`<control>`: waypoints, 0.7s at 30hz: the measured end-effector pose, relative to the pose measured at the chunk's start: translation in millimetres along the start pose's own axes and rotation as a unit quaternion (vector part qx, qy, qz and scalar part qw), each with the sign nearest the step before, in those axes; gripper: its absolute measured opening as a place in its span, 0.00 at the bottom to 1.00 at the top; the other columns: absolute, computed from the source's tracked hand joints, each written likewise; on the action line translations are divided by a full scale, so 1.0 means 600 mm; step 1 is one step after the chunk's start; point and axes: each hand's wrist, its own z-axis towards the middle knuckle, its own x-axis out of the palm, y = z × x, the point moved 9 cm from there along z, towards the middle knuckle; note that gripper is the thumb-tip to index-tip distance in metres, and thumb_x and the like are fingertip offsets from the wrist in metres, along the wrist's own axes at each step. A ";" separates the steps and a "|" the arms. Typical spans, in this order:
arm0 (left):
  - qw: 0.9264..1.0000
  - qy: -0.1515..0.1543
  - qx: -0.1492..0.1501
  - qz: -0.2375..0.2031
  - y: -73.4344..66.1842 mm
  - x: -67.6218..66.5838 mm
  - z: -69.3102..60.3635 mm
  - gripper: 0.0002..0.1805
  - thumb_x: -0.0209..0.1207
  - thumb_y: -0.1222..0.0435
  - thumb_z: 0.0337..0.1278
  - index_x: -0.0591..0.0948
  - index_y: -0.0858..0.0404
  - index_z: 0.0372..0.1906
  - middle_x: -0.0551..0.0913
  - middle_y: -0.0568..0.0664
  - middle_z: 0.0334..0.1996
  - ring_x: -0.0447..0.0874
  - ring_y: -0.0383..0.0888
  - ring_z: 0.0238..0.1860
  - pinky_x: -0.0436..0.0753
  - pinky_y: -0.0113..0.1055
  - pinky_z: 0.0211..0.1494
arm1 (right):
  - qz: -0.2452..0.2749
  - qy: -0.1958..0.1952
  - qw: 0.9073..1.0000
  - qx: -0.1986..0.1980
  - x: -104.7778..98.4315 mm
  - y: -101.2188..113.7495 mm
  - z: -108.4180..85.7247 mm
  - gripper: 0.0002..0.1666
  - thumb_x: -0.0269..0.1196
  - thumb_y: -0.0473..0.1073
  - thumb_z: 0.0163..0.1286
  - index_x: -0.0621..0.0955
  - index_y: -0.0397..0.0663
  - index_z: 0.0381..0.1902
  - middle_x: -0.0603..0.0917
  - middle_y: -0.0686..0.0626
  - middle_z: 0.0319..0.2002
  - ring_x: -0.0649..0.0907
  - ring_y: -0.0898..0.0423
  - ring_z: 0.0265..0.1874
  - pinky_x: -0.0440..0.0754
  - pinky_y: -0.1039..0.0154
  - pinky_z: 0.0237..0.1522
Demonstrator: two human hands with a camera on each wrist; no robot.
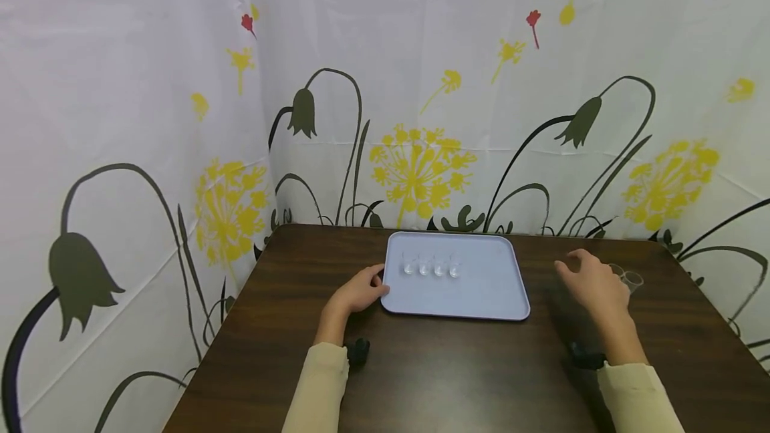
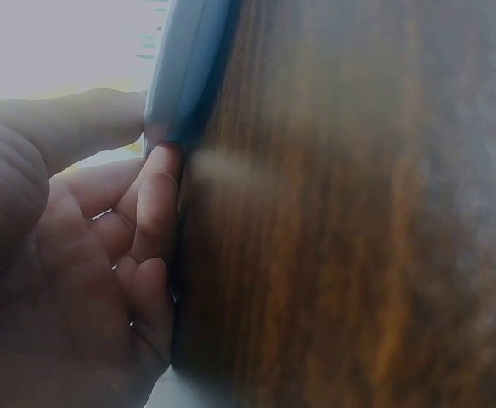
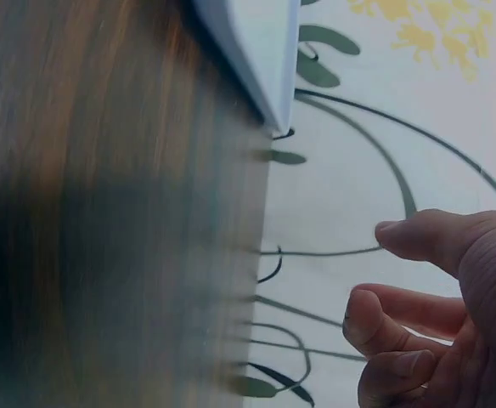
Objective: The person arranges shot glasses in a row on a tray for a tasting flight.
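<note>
A pale blue-grey tray (image 1: 481, 299) lies on the brown table, with several small clear glasses (image 1: 440, 268) in a row on it. My left hand (image 1: 359, 291) holds the tray's left edge; in the left wrist view the thumb and curled fingers (image 2: 156, 212) pinch the tray rim (image 2: 193, 68). To the right of the tray, my right hand (image 1: 595, 284) is raised over the table with nothing in it, fingers loosely bent. Clear round glasses (image 1: 633, 278) stand just beyond it, partly hidden by the hand. The right wrist view shows the tray's corner (image 3: 265, 76) apart from my right hand (image 3: 435, 314).
The dark wooden table (image 1: 457, 379) ends at the back against a white curtain (image 1: 421, 32) printed with yellow, red and green plants. The curtain also runs along the left side. A dark wrist strap shows on each arm.
</note>
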 end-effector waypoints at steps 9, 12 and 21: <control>1.000 -0.003 0.003 0.000 -0.001 -0.005 -0.001 0.35 0.63 0.65 0.74 0.69 0.74 0.78 0.79 0.51 0.38 0.74 0.43 0.37 0.73 0.37 0.46 | 0.005 -0.007 0.999 0.052 -0.021 -0.060 0.005 0.52 0.50 0.74 0.81 0.61 0.39 0.83 0.72 0.21 0.70 0.78 0.18 0.57 0.73 0.24 0.51; 1.000 -0.005 0.002 0.001 -0.001 -0.006 -0.001 0.35 0.63 0.65 0.74 0.69 0.74 0.78 0.79 0.52 0.38 0.74 0.44 0.37 0.73 0.38 0.46 | 0.008 -0.004 0.997 0.074 -0.024 -0.080 0.008 0.55 0.49 0.75 0.80 0.59 0.37 0.84 0.71 0.22 0.71 0.78 0.19 0.58 0.74 0.24 0.52; 1.000 -0.004 0.000 -0.003 0.001 -0.003 -0.001 0.34 0.62 0.65 0.74 0.68 0.74 0.78 0.78 0.51 0.38 0.73 0.44 0.37 0.73 0.37 0.45 | 0.008 0.011 0.996 0.093 -0.016 -0.103 0.013 0.53 0.54 0.70 0.81 0.59 0.35 0.83 0.70 0.19 0.70 0.77 0.18 0.58 0.75 0.26 0.50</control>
